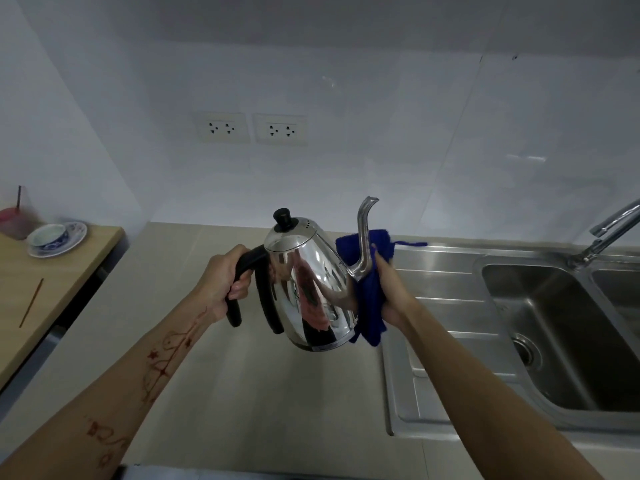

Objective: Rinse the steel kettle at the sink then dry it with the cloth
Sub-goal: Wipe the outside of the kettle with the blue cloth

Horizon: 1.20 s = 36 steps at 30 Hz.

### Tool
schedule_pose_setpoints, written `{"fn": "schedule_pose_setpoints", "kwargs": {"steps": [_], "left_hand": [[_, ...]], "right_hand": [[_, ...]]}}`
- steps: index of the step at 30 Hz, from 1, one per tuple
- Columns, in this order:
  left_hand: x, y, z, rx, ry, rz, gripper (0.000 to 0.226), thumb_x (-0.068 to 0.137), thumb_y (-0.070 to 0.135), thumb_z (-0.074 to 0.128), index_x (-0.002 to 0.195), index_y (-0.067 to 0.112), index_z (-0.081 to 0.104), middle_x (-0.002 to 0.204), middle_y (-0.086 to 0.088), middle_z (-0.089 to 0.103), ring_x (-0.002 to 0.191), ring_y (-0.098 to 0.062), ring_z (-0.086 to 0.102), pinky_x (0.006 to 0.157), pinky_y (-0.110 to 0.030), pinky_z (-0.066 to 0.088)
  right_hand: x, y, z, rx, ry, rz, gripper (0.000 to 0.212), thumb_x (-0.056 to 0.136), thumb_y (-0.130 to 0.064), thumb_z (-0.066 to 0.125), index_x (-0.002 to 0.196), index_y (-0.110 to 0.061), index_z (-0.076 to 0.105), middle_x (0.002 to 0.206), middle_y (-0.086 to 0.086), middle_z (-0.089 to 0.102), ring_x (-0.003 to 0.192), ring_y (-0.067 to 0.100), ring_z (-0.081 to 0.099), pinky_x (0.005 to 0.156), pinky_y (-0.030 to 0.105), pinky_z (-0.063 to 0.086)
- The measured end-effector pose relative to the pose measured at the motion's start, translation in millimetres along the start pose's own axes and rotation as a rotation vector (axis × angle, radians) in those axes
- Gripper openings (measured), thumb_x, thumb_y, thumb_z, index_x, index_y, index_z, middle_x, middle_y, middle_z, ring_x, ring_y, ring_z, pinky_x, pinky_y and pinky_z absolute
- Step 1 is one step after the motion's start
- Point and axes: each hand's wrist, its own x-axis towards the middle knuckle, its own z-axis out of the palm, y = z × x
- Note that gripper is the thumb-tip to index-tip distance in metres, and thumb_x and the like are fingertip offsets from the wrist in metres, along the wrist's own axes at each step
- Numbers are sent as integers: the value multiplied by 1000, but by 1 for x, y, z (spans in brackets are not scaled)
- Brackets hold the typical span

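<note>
— Where's the kettle (311, 289)?

— In the air over the counter (242, 393), left of the sink (554, 334), between both hands. It tilts a little, lid on, spout (365, 233) up and to the right.

— And the hands?

— The left hand (225, 282) has its fingers curled round the black handle (249, 268). The right hand (391, 292) grips the blue cloth (369, 313), pressed against the kettle's right side at the foot of the spout. Part of the cloth sticks up behind the spout, part hangs below the hand.

— Anything else?

— A tap (609, 230) at the right, a bowl (48, 237) on a saucer far left.
</note>
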Motion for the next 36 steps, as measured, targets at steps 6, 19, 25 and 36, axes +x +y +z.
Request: {"fn": "schedule_pose_setpoints", "kwargs": {"steps": [6,19,25,36], "left_hand": [[-1,-6,1,30,80,7,41,87,20,45,47,14,39,38,1,32,33,-11,21,38,-24,16],[0,-8,16,60,137,32,39,87,22,45,49,14,39,38,2,33,35,-13,22,39,-25,19],[-7,-20,22,45,223,-3,39,90,21,44,51,12,45,39,0,37,34,-12,26,41,-25,22],[-18,-29,40,55,270,1,36,90,21,45,56,10,48,37,3,40,31,-10,30,43,-24,25]], "right_hand": [[-7,27,3,24,107,90,20,92,-25,56,81,-12,66,66,5,69,66,19,65,77,37,54],[-20,17,14,90,184,86,50,93,-63,40,104,-21,65,108,13,68,100,34,64,79,45,54],[-42,55,25,-181,90,-67,57,94,-64,32,126,-21,52,116,7,64,107,26,61,102,51,46],[-40,48,34,-333,194,-535,29,98,-43,45,90,-19,59,75,3,59,69,13,56,70,38,48]]}}
